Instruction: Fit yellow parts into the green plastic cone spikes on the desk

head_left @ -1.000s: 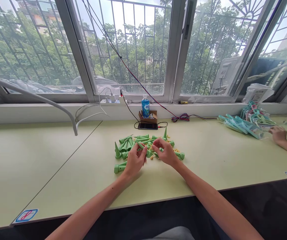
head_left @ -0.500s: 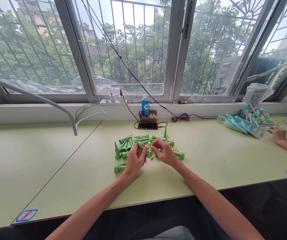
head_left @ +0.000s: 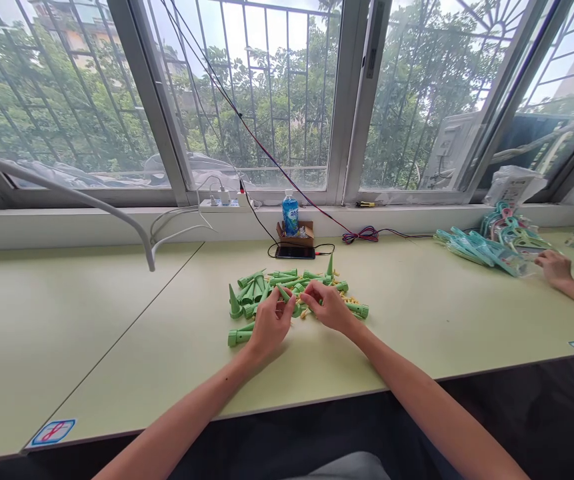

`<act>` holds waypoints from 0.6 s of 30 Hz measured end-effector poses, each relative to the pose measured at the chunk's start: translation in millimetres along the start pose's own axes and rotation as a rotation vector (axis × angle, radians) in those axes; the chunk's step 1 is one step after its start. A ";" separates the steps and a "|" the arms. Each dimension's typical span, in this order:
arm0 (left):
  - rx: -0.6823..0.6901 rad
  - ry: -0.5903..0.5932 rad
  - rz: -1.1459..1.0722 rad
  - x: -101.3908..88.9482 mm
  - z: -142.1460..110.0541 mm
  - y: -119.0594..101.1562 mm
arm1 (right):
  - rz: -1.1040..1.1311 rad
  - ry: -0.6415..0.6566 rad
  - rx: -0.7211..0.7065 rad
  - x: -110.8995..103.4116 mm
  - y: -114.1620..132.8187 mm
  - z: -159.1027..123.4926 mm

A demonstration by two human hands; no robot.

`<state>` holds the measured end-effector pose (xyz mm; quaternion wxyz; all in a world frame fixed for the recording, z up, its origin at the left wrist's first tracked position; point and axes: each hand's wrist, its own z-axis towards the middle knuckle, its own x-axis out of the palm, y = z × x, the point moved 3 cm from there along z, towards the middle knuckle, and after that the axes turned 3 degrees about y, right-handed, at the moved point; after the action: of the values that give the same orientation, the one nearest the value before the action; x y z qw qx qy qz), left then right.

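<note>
My left hand (head_left: 271, 321) is closed round a green plastic watering spike (head_left: 283, 293), a pointed cone with a wider collar, tilted with its tip up and to the left. Just to its right, my right hand (head_left: 327, 305) has thumb and forefinger pinched together close to the spike's collar end. What lies in that pinch is too small to make out. Around and behind both hands spreads a pile of similar green spikes (head_left: 235, 303), some upright and most lying down. Small yellow plastic pieces (head_left: 353, 301) are scattered among them, mostly on the right side.
Behind the pile are a phone (head_left: 295, 253) with a cable, and a blue bottle (head_left: 290, 215) in a small cardboard box (head_left: 309, 233). A bundled cable (head_left: 361, 235) lies by the sill. At right, another person's hand (head_left: 555, 268) is near turquoise hangers (head_left: 487, 250). A white tube (head_left: 117, 207) reaches in from the left.
Both hands stay in nearly the same place. The spike in my left hand has turned slightly more upright, and my right fingertips have shifted a little left toward it.
</note>
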<state>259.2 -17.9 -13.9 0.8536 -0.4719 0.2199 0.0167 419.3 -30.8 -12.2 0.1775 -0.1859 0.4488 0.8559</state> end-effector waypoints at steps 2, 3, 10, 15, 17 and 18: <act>0.025 0.009 0.049 -0.2 -0.5 1.5 | -0.023 0.005 -0.007 0.7 -1.4 -0.2; 0.035 0.012 0.066 -0.3 -0.8 2.1 | -0.035 0.007 -0.012 1.1 -2.2 -0.3; 0.077 0.008 0.114 0.1 -1.6 5.5 | -0.092 0.021 -0.035 4.1 -7.3 -0.2; 0.079 -0.008 0.129 0.3 -1.0 6.3 | -0.098 0.037 -0.025 3.8 -5.2 0.0; 0.080 -0.020 0.142 -0.2 -0.8 6.0 | -0.084 0.063 -0.040 3.7 -2.3 -0.2; 0.081 -0.027 0.148 -0.5 -0.7 5.8 | -0.077 0.076 -0.050 3.7 -0.9 -0.4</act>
<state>257.2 -15.2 -18.7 0.8714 -0.4192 0.2432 0.0770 416.6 -30.1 -14.8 0.1882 -0.2399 0.4264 0.8516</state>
